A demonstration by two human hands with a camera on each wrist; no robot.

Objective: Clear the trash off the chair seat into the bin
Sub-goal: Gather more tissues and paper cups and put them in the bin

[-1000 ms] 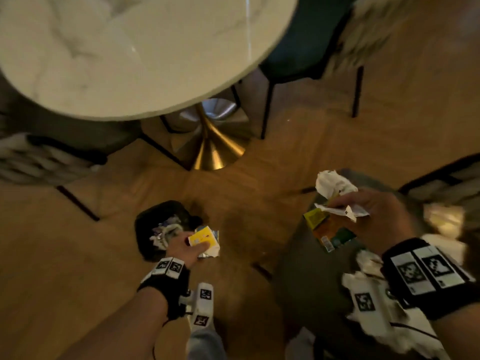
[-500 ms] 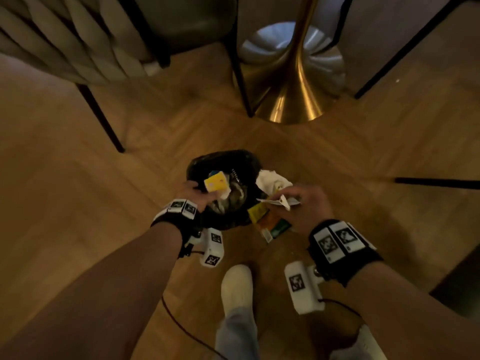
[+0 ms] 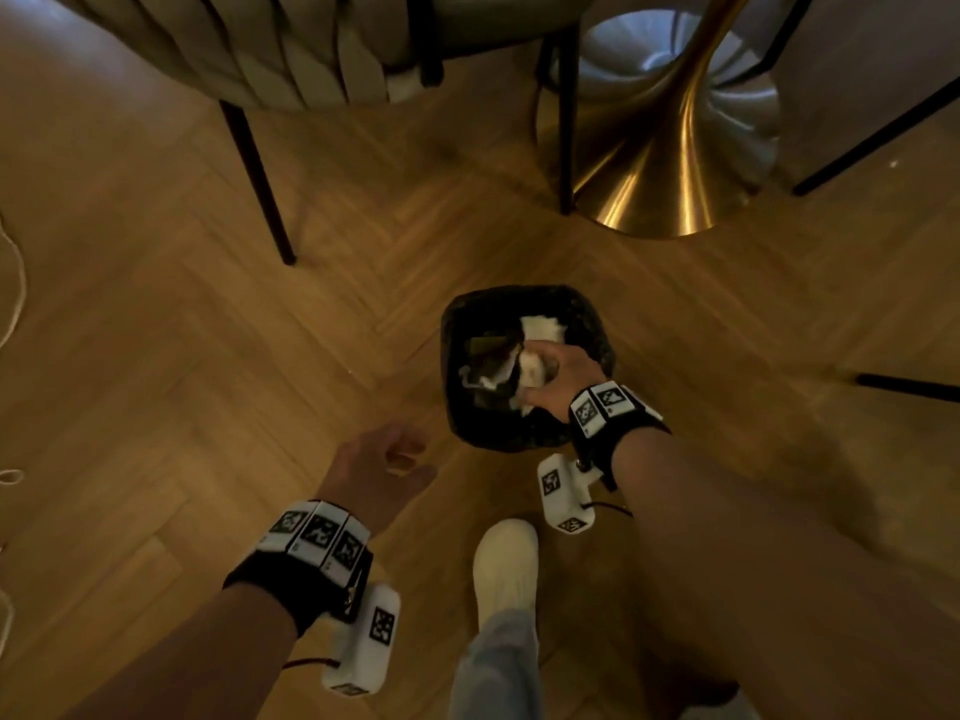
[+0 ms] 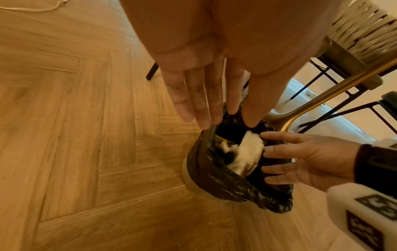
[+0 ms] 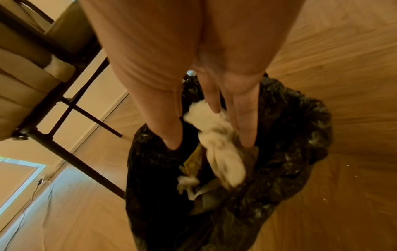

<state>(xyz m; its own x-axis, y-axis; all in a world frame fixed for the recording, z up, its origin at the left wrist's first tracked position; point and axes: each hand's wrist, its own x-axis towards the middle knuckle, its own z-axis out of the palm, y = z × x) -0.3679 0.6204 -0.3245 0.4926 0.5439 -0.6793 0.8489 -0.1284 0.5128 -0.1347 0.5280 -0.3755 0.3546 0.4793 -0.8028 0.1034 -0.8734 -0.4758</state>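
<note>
The bin (image 3: 453, 356), lined with a black bag, stands on the wooden floor ahead of my feet. Crumpled white paper (image 3: 535, 367) and some wrappers lie in its mouth. My right hand (image 3: 558, 376) hovers over the opening with spread, straight fingers and holds nothing. In the right wrist view the white paper (image 5: 221, 146) is blurred just below my right hand (image 5: 210, 134), inside the bag (image 5: 296, 135). My left hand (image 3: 384, 462) is empty, short of the bin on its near left. In the left wrist view my left hand (image 4: 214, 118) has straight fingers above the bin (image 4: 214, 180).
A chair with a woven back (image 3: 311, 59) and thin black legs (image 3: 260, 179) stands at the far left. The gold table base (image 3: 665, 168) is beyond the bin. Another black leg (image 3: 909, 387) lies at the right. My white shoe (image 3: 506, 563) is near the bin. A cord (image 3: 13, 283) runs along the left edge.
Both hands have let go of their trash. The yellow packet, wrappers and white paper have gone into the bin. My left hand has drawn back from the bin; my right hand is over it.
</note>
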